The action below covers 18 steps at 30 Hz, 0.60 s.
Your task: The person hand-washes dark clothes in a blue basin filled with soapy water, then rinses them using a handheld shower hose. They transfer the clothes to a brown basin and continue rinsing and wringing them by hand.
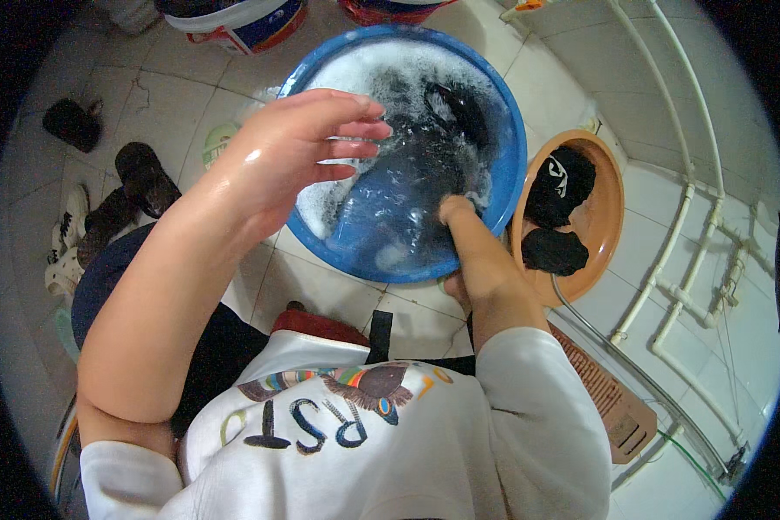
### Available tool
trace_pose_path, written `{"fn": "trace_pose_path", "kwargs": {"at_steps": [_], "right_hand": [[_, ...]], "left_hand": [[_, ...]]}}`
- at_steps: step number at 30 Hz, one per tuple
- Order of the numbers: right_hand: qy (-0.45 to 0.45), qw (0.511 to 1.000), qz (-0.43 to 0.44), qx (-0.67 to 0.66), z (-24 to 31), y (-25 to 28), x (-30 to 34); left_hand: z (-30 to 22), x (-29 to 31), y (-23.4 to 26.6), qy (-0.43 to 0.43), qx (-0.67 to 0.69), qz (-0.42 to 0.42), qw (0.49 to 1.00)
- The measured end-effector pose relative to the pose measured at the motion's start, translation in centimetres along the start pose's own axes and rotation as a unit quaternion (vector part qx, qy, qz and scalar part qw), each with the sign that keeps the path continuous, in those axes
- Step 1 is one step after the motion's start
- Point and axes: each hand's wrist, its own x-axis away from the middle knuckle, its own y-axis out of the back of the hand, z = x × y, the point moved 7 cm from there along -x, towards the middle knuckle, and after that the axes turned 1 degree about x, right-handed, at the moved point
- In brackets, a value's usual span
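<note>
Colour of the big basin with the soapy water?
Blue; the basin shows best in the head view.

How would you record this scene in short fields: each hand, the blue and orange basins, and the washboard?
left hand: open, visibly empty, raised over the blue basin
right hand: partly under the water, grip hidden
blue basin: soapy water, white suds, apparently dark cloth
orange basin: two bunched black cloths, one with white markings
washboard: brown, ridged, beside the right sleeve

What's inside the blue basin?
Blue basin: cloudy water, white foam, a dark wet item, probably cloth, and the partly submerged right hand. Water and foam cover its fingers and the bottom; any grip is hidden.
</note>
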Motion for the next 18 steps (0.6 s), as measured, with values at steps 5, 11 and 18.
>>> {"fn": "trace_pose_path", "kwargs": {"at_steps": [5, 11, 18], "right_hand": [[-0.006, 0.984, -0.056, -0.17, 0.8, 6.4, 7.9], [0.056, 0.86, -0.241, -0.447, -1.8, 18.6, 20.5], [0.29, 0.586, -0.351, -0.67, 2.5, 27.3, 41.6]], "left_hand": [[0.0, -0.6, 0.3, -0.037, -0.026, 0.0, 0.999], [-0.2, -1.9, -0.5, -0.119, -0.176, -0.021, 0.977], [2.0, -2.6, -2.8, -0.193, -0.553, -0.048, 0.809]]}}
